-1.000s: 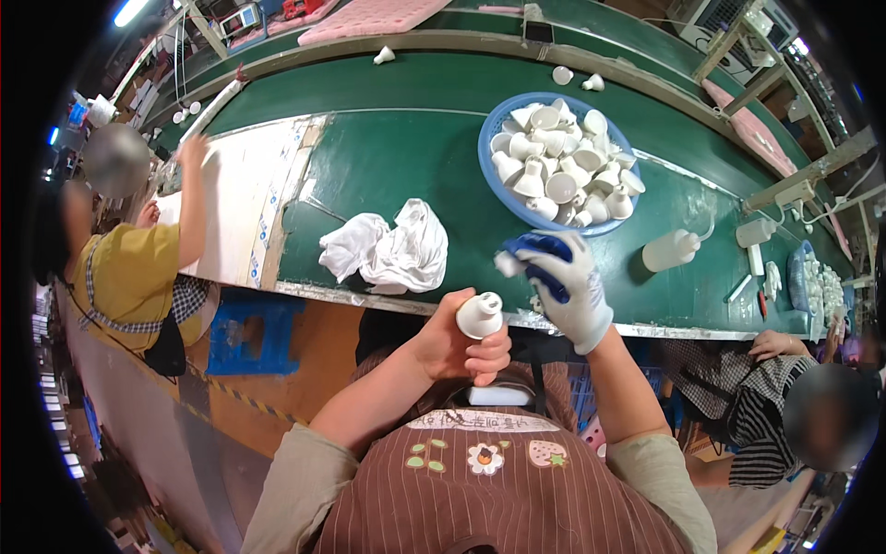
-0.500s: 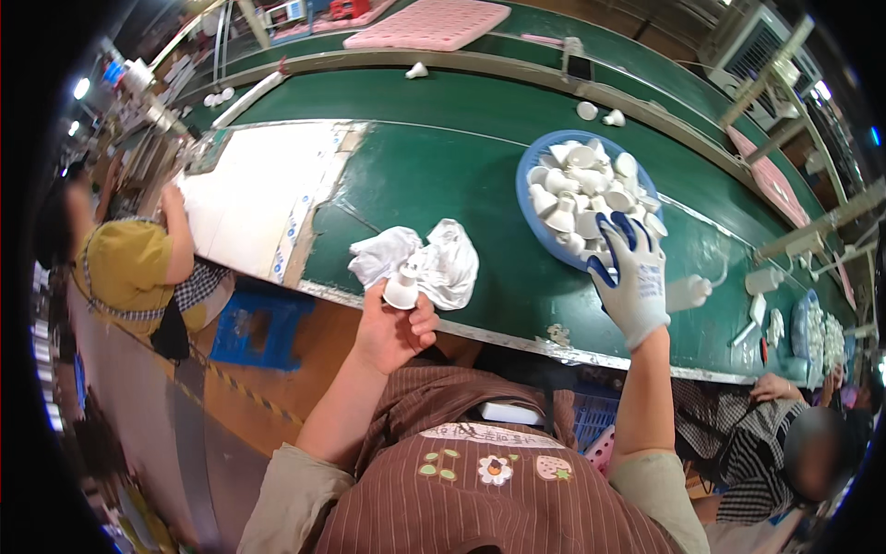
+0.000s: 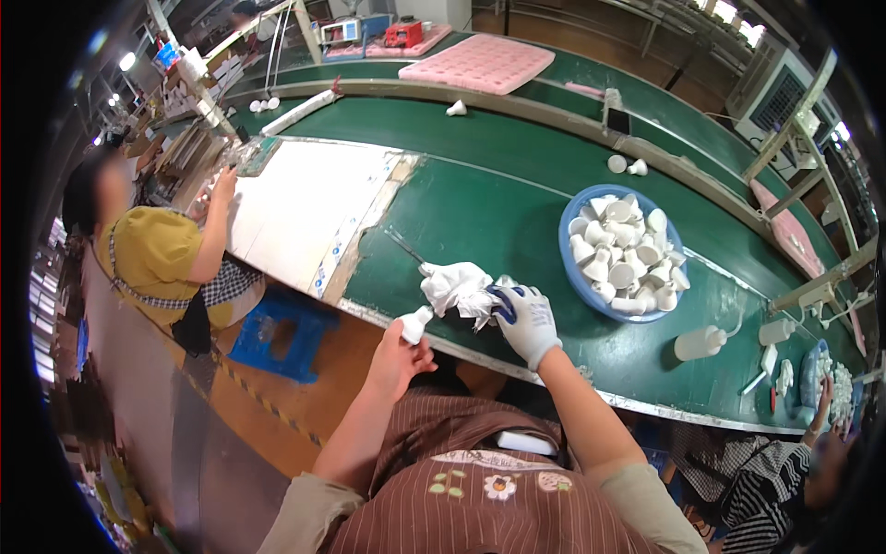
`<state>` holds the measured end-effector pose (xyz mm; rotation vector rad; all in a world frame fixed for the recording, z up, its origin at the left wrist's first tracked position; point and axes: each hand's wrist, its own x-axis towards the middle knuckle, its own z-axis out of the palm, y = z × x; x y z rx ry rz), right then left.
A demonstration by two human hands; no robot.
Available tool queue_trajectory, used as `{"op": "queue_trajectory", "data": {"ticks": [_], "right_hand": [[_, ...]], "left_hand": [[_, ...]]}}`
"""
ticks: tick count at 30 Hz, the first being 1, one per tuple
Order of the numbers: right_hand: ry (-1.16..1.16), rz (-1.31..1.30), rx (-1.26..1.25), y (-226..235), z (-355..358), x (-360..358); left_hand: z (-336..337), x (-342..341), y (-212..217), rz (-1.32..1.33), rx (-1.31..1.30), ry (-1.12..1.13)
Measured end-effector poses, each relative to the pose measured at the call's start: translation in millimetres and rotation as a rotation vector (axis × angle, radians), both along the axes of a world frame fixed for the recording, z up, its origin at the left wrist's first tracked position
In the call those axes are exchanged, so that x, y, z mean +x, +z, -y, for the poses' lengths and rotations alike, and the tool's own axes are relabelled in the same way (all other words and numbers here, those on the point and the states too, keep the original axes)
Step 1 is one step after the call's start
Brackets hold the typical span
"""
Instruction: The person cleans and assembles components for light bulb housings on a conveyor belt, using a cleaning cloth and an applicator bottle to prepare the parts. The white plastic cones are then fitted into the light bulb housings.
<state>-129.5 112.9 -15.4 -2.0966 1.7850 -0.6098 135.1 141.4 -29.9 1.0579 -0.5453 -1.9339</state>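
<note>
My bare left hand (image 3: 399, 362) pinches a white, bulb-shaped housing (image 3: 416, 324) by its wide end, just in front of the table's near edge. Its narrow neck points up and to the right, toward a crumpled white cloth (image 3: 456, 286) on the green table. A white glove with blue fingertips covers my right hand (image 3: 528, 323), whose fingers curl down onto the right side of the cloth and grip it. The fingertips are partly hidden by the folds. To the right, a blue basin (image 3: 570, 266) is heaped with similar white housings (image 3: 624, 249).
A white board (image 3: 305, 198) covers the table's left part, where a person in a yellow top (image 3: 157, 245) works. Squeeze bottles (image 3: 701, 343) stand on the right, near another person in stripes (image 3: 761, 489). Loose housings (image 3: 637, 167) lie behind the basin. A blue stool (image 3: 281, 337) stands below.
My right hand has left the basin and come left to the cloth, which is now bunched up. The housing in my left hand has turned from neck up to neck tilted right. The view has shifted.
</note>
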Motion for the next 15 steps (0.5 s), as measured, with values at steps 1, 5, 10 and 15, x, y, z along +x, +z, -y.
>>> {"op": "queue_trajectory", "data": {"ticks": [1,5,10,15], "right_hand": [[-0.02,0.133,-0.072,7.7,-6.6,-5.0],[0.264,0.148,-0.368,75.4,-45.6,13.3],[0.08,0.231,-0.197,56.7,-50.1,1.8],[-0.106,0.856,0.28,26.0,-57.7,-34.8]], "left_hand": [[-2.9,4.1,-4.0,0.071,0.011,0.037],[-10.7,-23.0,-29.3,0.315,-0.105,-0.074],[-22.5,-97.3,3.1,0.336,-0.82,-0.115],[-9.1,-110.0,15.9,0.859,-1.206,-0.332]]}}
